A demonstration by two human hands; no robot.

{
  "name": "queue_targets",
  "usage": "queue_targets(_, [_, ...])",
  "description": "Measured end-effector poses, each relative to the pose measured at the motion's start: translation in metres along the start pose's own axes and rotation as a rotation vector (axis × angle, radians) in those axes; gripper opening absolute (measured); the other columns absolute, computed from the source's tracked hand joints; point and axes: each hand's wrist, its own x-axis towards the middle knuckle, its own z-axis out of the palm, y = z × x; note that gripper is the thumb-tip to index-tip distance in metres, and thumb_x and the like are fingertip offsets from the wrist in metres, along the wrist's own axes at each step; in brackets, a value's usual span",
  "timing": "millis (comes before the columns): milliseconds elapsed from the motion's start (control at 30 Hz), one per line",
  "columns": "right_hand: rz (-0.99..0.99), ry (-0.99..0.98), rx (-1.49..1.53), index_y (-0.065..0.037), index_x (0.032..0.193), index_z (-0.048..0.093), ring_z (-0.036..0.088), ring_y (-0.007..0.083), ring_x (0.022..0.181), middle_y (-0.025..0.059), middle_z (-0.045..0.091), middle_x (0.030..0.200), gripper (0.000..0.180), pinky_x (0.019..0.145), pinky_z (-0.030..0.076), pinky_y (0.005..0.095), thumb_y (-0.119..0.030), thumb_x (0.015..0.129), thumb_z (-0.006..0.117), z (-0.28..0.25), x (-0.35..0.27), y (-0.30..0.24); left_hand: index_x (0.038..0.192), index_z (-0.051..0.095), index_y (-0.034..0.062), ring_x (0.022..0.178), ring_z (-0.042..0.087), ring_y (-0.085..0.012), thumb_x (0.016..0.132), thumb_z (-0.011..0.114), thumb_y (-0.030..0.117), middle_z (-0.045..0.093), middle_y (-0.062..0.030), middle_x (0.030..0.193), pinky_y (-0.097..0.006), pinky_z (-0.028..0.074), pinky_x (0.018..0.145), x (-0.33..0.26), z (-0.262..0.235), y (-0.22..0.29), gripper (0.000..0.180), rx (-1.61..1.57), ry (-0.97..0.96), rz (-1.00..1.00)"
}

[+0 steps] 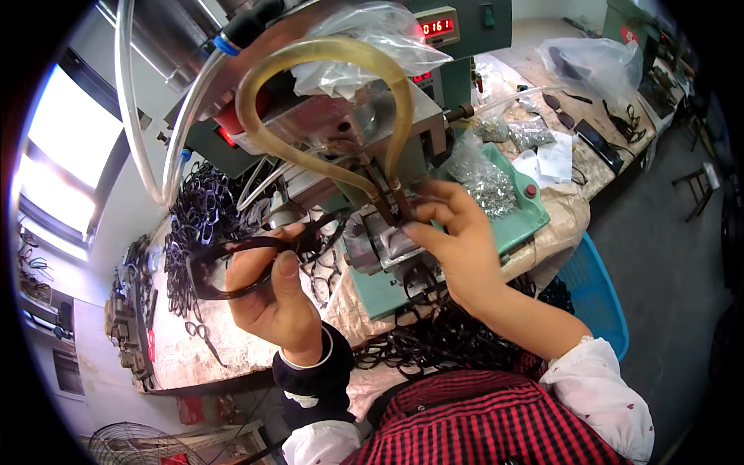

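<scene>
My left hand (283, 306) is closed on a dark tortoiseshell eyeglass frame (203, 277), with one rim looped around the fingers. The frame's other end reaches toward the metal fixture of a bench machine (395, 242). Two upright prongs (393, 208), joined to a looped yellowish tube (403, 97), come down onto this fixture. Beside the prongs is my right hand (469, 252), its thumb and index finger pinched together at the fixture. Whatever lies between those fingertips is hidden or too small to make out.
Dark eyeglass frames are heaped at the left (203, 209) and in front of me (442, 333). Right of the machine, a green tray (535, 217) holds small metal parts (492, 190). A blue basket (597, 287) stands lower right. A plastic bag (364, 39) drapes over the machine.
</scene>
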Motion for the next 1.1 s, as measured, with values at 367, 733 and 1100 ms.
queue_targets(367, [-0.305, 0.076, -1.091, -0.002, 0.107, 0.071, 0.068, 0.0311, 0.102, 0.0152, 0.072, 0.105, 0.026, 0.089, 0.052, 0.0383, 0.000, 0.085, 0.057, -0.134, -0.005, 0.024, 0.098, 0.075, 0.0087, 0.077, 0.054, -0.0246, 0.071, 0.079, 0.009, 0.073, -0.0064, 0.104, -0.046, 0.055, 0.084, -0.040, 0.032, 0.001, 0.028, 0.255, -0.645, 0.324])
queue_targets(733, [-0.397, 0.095, -1.314, -0.006, 0.089, 0.071, 0.059, 0.0331, 0.098, 0.0119, 0.061, 0.095, 0.016, 0.087, 0.048, 0.0418, -0.002, 0.074, 0.070, -0.151, 0.004, 0.015, 0.101, 0.076, 0.0104, 0.083, 0.058, -0.0254, 0.066, 0.080, 0.010, 0.072, -0.0043, 0.108, -0.046, 0.054, 0.090, -0.041, 0.029, -0.001, 0.035, 0.282, -0.691, 0.260])
queue_targets(1100, [-0.283, 0.355, -1.047, -0.002, 0.097, 0.069, 0.065, 0.0171, 0.077, 0.0070, 0.069, 0.084, 0.010, 0.073, 0.050, 0.0294, -0.005, 0.087, 0.070, -0.149, -0.003, 0.040, 0.110, 0.073, 0.0095, 0.103, 0.063, -0.0294, 0.073, 0.078, 0.007, 0.067, -0.0115, 0.125, -0.048, 0.045, 0.105, -0.115, -0.013, 0.016, 0.037, 0.535, -0.292, 0.220])
